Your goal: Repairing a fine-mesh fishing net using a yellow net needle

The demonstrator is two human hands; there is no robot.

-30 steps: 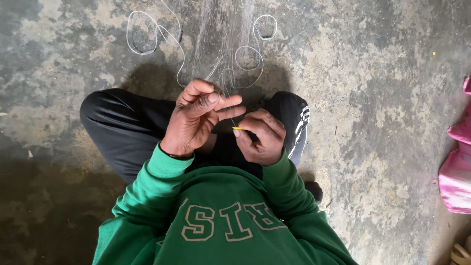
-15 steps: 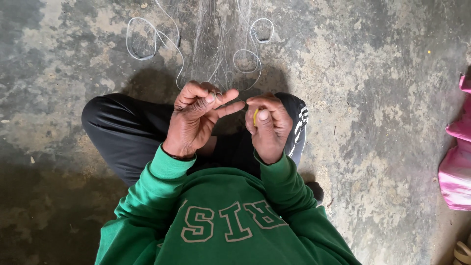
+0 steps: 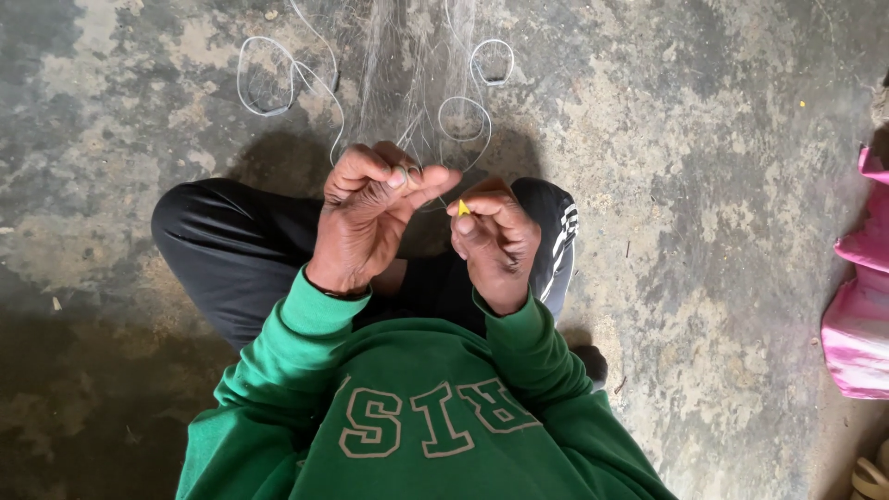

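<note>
The left hand is pinching strands of fine netting between its fingertips. The right hand is gripping a small yellow tool beside it. The netting is trailing forward over the concrete floor.

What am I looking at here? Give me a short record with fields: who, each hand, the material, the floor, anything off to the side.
Person: seated cross-legged on the floor, green sweatshirt, black trousers
Left hand: raised, fingers pinching fine strands of the net
Right hand: gripping a small yellow tool, only its tip visible
Net: thin pale mesh running away from the hands, with loops of white line lying on the floor
Floor: worn grey concrete
Right edge: pink bag, partly out of view
</note>
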